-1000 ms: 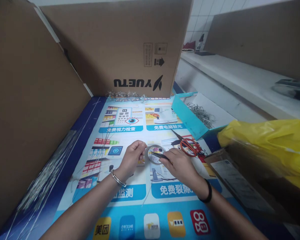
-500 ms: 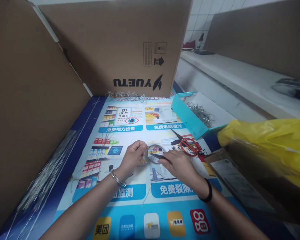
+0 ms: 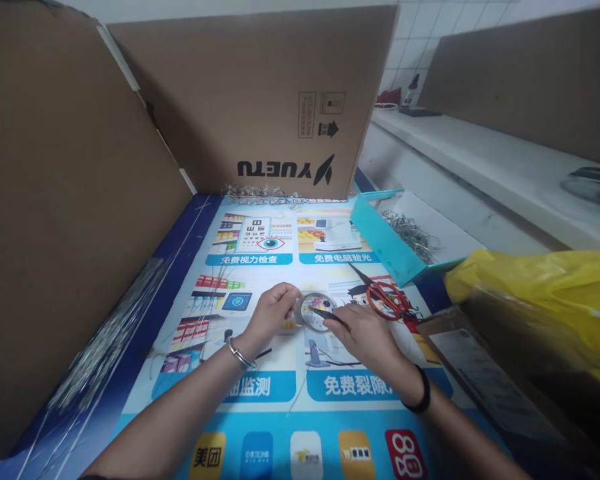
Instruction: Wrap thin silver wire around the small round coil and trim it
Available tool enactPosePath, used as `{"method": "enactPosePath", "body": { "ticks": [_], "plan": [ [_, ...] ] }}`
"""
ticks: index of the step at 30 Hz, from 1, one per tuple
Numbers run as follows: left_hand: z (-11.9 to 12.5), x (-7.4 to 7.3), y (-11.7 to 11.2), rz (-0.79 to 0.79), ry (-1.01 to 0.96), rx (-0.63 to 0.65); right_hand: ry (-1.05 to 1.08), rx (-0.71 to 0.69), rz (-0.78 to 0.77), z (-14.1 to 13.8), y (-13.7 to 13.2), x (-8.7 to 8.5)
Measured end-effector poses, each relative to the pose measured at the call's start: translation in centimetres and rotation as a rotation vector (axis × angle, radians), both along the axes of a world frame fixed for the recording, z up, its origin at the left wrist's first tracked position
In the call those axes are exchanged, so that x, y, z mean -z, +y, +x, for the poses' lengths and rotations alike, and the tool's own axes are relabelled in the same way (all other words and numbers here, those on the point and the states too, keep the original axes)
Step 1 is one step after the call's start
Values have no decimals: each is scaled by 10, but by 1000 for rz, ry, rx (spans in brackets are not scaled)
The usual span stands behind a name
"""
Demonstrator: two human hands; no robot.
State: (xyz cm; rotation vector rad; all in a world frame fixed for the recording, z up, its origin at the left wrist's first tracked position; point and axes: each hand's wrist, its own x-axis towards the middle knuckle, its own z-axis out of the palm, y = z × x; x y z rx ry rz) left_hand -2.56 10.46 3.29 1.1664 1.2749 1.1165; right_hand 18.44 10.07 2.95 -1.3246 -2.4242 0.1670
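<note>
My left hand point(image 3: 279, 308) is closed in a pinch at the left edge of a roll of clear tape point(image 3: 303, 321), a see-through ring with the printed sheet showing through its middle. My right hand point(image 3: 367, 331) grips a slim dark pointed tool point(image 3: 325, 314) that looks like tweezers. Its tip points left and lies over the ring's opening. Whether the tip touches anything, I cannot tell. Just beyond my right hand, scissors point(image 3: 387, 300) with orange-red handles lie on the printed sheet point(image 3: 295, 413), their blades pointing away to the left.
Cardboard panels point(image 3: 250, 87) stand at the back and left. Thin wires point(image 3: 110, 333) lie in a bundle at left. A turquoise box point(image 3: 387, 243) holds tangled wire point(image 3: 410, 233). At right are a yellow bag point(image 3: 540, 287) and a brown carton point(image 3: 485, 373).
The whole scene has shifted slightly right and down in view. Both hands keep nearly the same grip and place relative to the tape roll.
</note>
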Motion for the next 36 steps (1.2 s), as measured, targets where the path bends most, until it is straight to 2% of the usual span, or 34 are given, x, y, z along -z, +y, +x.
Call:
{"method": "enactPosePath", "body": {
  "ticks": [4, 6, 11, 15, 18, 22, 25, 30, 36],
  "plan": [
    [-24, 1, 15, 31, 117, -89, 42, 5, 3, 4, 1, -1],
    [-38, 7, 26, 67, 267, -51, 53, 7, 7, 6, 2, -2],
    [-63, 21, 45, 151, 444, -51, 92, -14, -19, 7, 4, -3],
    [-85, 10, 45, 216, 549, 41, 111, -11, -16, 10, 5, -5],
    [-100, 2, 37, 223, 660, 181, 141, 2, -16, 18, 8, -8],
    [-98, 10, 24, 226, 966, 374, 177, 50, -26, 33, 13, -12],
    [-87, 23, 22, 302, 1097, 351, 208, 98, -33, 47, 15, -15],
    [-81, 36, 27, 358, 1107, 307, 198, 162, -125, 72, 5, -12],
    [-83, 39, 29, 383, 1093, 273, 111, 225, -198, 85, -3, 4]
  ]
}}
